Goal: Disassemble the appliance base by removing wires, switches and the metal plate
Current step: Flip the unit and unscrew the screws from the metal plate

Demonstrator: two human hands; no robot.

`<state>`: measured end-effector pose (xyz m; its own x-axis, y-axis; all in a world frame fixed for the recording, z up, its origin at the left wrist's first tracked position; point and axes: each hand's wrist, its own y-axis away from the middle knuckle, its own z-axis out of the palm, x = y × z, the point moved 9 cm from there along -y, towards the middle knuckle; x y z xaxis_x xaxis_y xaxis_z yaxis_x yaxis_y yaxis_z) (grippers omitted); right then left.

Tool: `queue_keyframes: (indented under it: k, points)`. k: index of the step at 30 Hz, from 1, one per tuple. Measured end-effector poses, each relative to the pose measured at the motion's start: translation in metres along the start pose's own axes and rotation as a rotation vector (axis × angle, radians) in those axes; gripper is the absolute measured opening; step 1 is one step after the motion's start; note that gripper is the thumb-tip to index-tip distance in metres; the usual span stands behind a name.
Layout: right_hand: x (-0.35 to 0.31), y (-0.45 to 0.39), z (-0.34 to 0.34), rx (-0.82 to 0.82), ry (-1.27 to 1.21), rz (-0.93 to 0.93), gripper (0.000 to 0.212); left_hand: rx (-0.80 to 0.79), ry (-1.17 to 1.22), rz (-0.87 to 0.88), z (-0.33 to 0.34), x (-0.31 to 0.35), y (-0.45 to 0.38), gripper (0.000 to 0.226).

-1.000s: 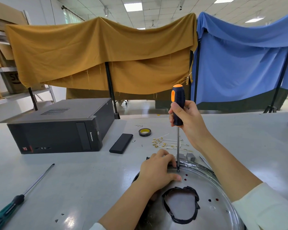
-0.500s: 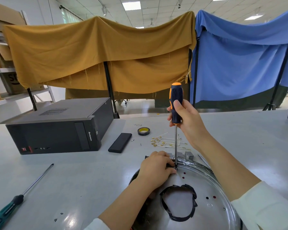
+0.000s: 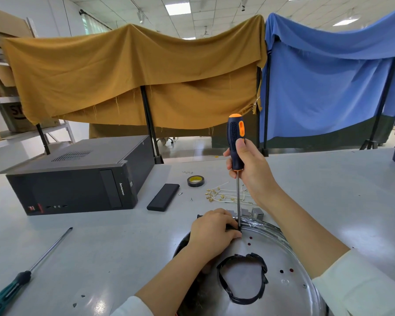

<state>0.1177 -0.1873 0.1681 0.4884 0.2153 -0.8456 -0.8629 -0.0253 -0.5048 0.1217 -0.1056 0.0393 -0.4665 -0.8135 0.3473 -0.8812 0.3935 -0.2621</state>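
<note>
The right hand [image 3: 249, 165] grips the screwdriver [image 3: 236, 142] upright, tip apparently on a screw in the metal plate [image 3: 290, 254] (left hand [image 3: 212, 231] beside it curls over the rim, pressing down).

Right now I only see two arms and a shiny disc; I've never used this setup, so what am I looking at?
This is one camera on a person's head, looking down at their own hands. The right hand grips an upright black-and-orange screwdriver, its tip at the rim of the round shiny metal plate. The left hand rests on that plate beside the tip. On the grey table lie a black computer tower, a roll of black tape, loose white wires and a green-handled screwdriver.
</note>
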Motion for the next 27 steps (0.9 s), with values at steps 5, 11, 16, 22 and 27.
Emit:
queue_keyframes:
  k: [5, 11, 16, 22, 27]
  points:
    - [0.004, 0.000, 0.003, -0.019, -0.077, 0.015, 0.020, 0.043, -0.006, 0.003, -0.001, 0.002, 0.001, 0.021]
    - [0.002, 0.003, 0.014, -0.070, -0.098, 0.033, 0.029, 0.090, -0.024, 0.035, -0.003, 0.005, 0.002, 0.021]
    - [-0.006, 0.008, 0.020, -0.082, 0.119, -0.027, 0.020, 0.108, -0.031, 0.096, -0.004, 0.008, 0.002, 0.022]
    - [-0.012, 0.010, 0.024, -0.138, 0.229, 0.026, 0.015, 0.056, -0.021, 0.098, -0.001, 0.008, -0.002, 0.022]
    - [-0.015, 0.012, 0.022, -0.123, 0.272, 0.047, 0.019, -0.017, -0.194, 0.076, 0.007, 0.012, -0.005, 0.029]
